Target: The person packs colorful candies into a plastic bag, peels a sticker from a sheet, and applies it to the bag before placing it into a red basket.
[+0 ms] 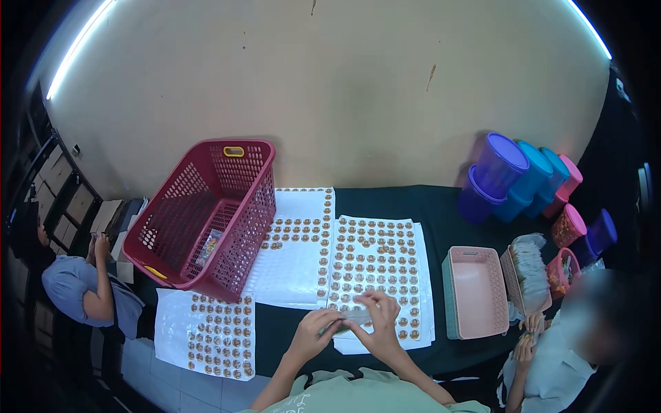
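Observation:
My left hand [317, 336] is closed, its fingertips pinching one side of a small clear plastic bag [356, 316]. My right hand [380, 323] is at the bag's other side, thumb and fingers bent around its edge. Something greenish shows near my left fingertips, too small to name. Both hands are above the lower edge of a white sheet [352, 347] covered with rows of round brown-and-gold stickers. A second sticker sheet [286, 268] lies to the left, partly under the basket, and a third [172, 323] hangs over the table's front edge.
A large maroon laundry basket [258, 199] with a few colourful packets [208, 248] stands left. At right are a pink tray [477, 289], a basket of clear packets [530, 275], and several lidded tubs [506, 155]. One person [551, 365] works at right, another [86, 289] at left.

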{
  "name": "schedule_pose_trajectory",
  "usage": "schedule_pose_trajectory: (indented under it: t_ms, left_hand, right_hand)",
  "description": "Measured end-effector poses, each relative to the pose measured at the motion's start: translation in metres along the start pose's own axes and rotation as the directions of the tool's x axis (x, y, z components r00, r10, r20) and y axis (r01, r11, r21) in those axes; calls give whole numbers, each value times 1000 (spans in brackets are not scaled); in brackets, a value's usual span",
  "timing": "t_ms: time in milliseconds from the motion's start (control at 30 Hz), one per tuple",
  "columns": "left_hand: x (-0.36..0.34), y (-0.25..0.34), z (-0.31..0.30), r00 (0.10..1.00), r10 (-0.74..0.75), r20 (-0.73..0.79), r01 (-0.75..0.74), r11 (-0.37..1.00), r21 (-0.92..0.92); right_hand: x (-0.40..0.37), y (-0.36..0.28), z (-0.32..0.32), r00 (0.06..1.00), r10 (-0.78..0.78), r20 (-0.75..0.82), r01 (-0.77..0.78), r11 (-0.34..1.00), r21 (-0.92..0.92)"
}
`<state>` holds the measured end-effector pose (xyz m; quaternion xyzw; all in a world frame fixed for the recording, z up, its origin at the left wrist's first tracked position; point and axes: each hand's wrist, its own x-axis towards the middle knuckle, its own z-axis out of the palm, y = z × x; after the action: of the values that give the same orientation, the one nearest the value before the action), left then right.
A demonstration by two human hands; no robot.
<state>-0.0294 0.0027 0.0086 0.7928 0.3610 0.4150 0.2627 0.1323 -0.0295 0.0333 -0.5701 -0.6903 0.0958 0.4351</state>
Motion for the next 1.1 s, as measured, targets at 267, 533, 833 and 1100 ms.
schedule_pose_trajectory:
  t_ms: [267,533,833,1100]
  left_hand:
    - [5,-3,-15,984,-145,-105,132,984,-122]
    - [17,3,-33,870,-364,-333,275,918,-286]
    - [15,-17,-16,908,-410,87,416,851,-320]
    - [-6,-37,5,861,-446,245,498,637,-589]
  right_hand:
    - [1,-9,8,970,-19,241,-81,914,397]
    - [-6,-9,14,933,23,360,-232,803,549]
    - [-11,31,8,851,320,417,-470,107,876]
    - [5,40,-18,837,463,292,-347,34,937]
